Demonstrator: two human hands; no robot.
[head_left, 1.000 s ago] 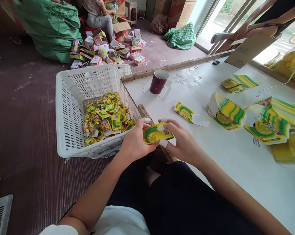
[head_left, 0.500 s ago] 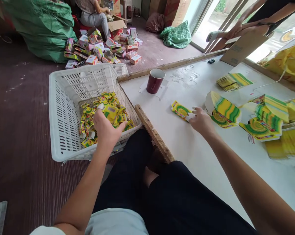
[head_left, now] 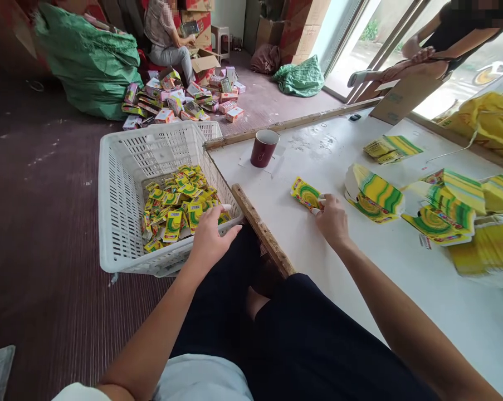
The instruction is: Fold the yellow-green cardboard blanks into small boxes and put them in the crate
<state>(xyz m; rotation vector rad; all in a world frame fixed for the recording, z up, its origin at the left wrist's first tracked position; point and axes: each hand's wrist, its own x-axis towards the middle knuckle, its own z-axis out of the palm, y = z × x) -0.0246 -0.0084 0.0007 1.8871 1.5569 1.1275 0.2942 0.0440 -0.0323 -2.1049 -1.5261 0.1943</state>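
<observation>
Supporting desk point(head_left: 401, 278): white top, fills the right side of the view; yellow carton lies on it, toward the near-left edge.
Crate point(head_left: 109, 211): white, slotted, left of desk, holding a heap of small yellow packs point(head_left: 178, 195).
Carton stack point(head_left: 374, 192): yellow-green, on desk, right of the yellow carton, apart from it.
Wooden strip point(head_left: 263, 231): along desk edge, between left hand and yellow carton.
Right hand point(head_left: 333, 220): nearer one, at carton's near-right end; thumb and finger about that end, can't tell if gripping.
Left hand point(head_left: 209, 239): well apart from right, nothing in it, thumb spread from fingers, over crate's near-right corner; contact with rim unclear.
Mug point(head_left: 264, 151): dark red, upright, farther back and left of carton.
Yellow carton point(head_left: 304, 192): ahead-left of right hand, ahead-right of left hand; ring print faces up.
Carton long axis: diagonal, far-left to near-right.
Carton pointing: far end toward mug, near end into right hand's fingers, partly hidden there.
Finger covers point(head_left: 316, 211): white, on right hand's fingertips, beside carton end.
</observation>
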